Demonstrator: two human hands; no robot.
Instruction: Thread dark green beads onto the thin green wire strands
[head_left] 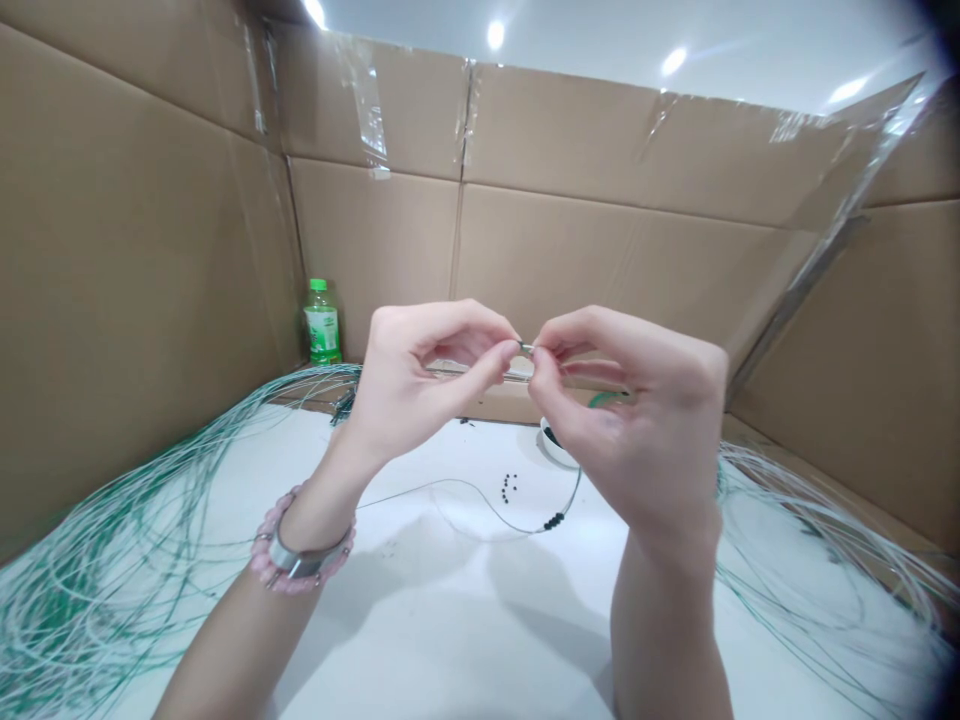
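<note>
We pinch a tiny silver metal piece [526, 349] between the fingertips of both hands, held up above the middle of the surface. Our left hand [427, 375], curled, grips it from the left with thumb and forefinger; our right hand [622, 410] closes on it the same way from the right. A thin grey cord [480, 490] loops across the white surface [420, 640] below and rises toward the right hand, with small round black beads [553, 521] threaded on it. Loose black beads [509, 487] lie just beyond, near a small white bowl [549, 440]. Bundles of long thin green-and-white cords [127, 540] spread on the left and right. A green-labelled plastic bottle [322, 325] stands far left, before tan corrugated cardboard walls [585, 250]. A pink beaded bracelet [300, 545] circles our left wrist.
</note>
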